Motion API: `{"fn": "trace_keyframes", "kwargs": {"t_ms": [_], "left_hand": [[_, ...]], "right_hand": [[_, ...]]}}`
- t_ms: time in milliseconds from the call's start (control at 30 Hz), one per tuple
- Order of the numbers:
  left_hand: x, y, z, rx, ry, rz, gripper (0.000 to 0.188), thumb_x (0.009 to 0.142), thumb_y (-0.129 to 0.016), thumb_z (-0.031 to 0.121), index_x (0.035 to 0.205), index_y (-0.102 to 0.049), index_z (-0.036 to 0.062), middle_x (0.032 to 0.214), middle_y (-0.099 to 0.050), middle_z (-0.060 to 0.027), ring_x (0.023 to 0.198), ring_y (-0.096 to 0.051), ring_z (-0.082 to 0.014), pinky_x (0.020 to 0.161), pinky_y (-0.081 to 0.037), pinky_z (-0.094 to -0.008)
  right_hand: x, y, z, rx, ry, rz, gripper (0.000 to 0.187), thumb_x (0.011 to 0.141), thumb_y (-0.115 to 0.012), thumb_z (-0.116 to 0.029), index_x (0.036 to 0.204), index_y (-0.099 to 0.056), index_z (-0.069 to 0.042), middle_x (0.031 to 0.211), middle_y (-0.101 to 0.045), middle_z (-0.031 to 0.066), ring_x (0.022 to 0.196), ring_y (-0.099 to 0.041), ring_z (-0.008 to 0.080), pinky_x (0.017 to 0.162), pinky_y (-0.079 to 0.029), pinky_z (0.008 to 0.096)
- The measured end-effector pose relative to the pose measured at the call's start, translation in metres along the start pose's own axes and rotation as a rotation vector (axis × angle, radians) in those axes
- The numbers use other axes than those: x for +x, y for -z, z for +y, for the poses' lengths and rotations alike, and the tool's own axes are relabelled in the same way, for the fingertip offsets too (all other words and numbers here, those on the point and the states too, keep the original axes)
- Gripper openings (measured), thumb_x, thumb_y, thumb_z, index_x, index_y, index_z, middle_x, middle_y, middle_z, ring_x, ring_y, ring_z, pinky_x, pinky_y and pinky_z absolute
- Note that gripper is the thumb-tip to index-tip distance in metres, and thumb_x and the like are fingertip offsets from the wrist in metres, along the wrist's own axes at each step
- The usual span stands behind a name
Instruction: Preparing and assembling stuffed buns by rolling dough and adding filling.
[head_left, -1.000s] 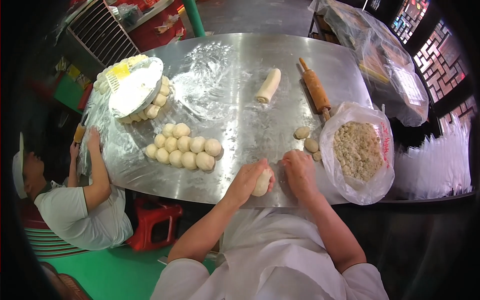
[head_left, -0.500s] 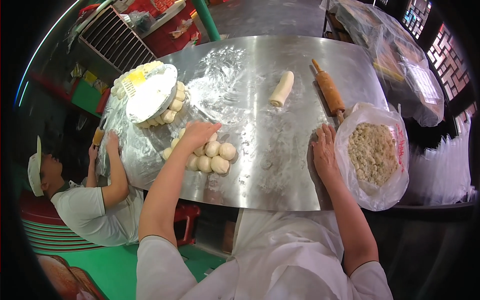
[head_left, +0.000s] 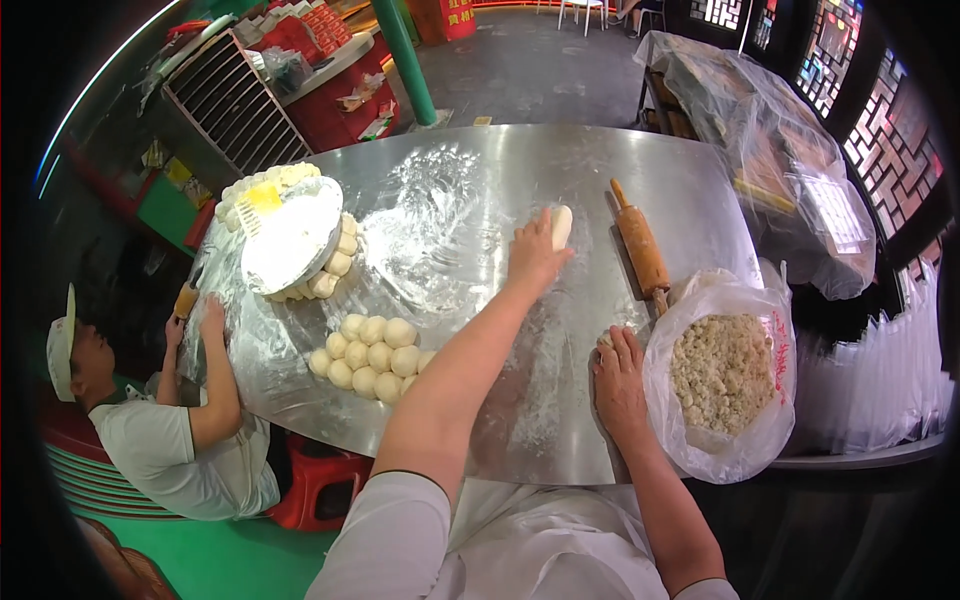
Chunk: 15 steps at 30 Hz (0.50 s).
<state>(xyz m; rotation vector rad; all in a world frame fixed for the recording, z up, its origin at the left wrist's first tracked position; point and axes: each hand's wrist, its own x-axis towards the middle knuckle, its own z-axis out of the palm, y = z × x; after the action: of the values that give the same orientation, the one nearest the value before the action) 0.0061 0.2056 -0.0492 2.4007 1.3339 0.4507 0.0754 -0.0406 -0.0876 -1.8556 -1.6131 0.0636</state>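
A pale rolled-up length of dough (head_left: 562, 228) lies on the steel table, partly covered by my left hand (head_left: 537, 252). The fingers run along its left side and the thumb is by its near end, closed about it. Close to the table's near right edge, my right hand (head_left: 621, 385) rests with its fingers stretched forward. Something small and pale shows by those fingertips, too hidden to name. Beside that hand stands a clear plastic bag (head_left: 668, 405) of crumbly beige filling (head_left: 722, 372). Round dough balls (head_left: 368, 357) sit in rows left of my left forearm, which hides some.
A wooden rolling pin (head_left: 642, 248) lies on the right of the steel table (head_left: 590, 165). At the left, a white bowl of flour (head_left: 325, 245) with a yellow scraper (head_left: 262, 200) sits among more dough balls. A co-worker (head_left: 165, 430) holds another rolling pin (head_left: 186, 300).
My left hand has moved from the dough balls, away and to the right, onto the rolled dough. My right hand stays by the bag. The view has tilted up.
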Motion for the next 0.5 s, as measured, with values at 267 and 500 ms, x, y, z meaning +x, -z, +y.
{"fn": "trace_keyframes", "kwargs": {"t_ms": [267,500], "left_hand": [[0.031,0.035,-0.069,-1.364,0.277,-0.053,0.056,0.09,-0.061,0.005,0.142,-0.046,-0.009,0.126,-0.061,-0.0197,0.103,-0.064,-0.0214,0.085,-0.053,-0.0283],[-0.029,0.102,-0.191,-0.234,0.321,0.421,0.06,0.091,-0.058,0.009,0.148,-0.042,-0.002,0.132,-0.059,-0.0217,0.116,-0.06,-0.0314,0.097,-0.048,-0.0371]], "right_hand": [[-0.003,-0.005,0.007,-0.004,-0.021,0.018,0.034,0.087,-0.062,0.001,0.121,-0.056,0.002,0.147,-0.043,0.0213,0.142,-0.033,0.0425,0.115,-0.033,0.0513],[0.005,-0.006,0.002,0.051,0.025,0.011,0.045,0.087,-0.063,0.001,0.13,-0.051,0.003,0.151,-0.039,0.0229,0.142,-0.032,0.0437,0.115,-0.032,0.0517]]}}
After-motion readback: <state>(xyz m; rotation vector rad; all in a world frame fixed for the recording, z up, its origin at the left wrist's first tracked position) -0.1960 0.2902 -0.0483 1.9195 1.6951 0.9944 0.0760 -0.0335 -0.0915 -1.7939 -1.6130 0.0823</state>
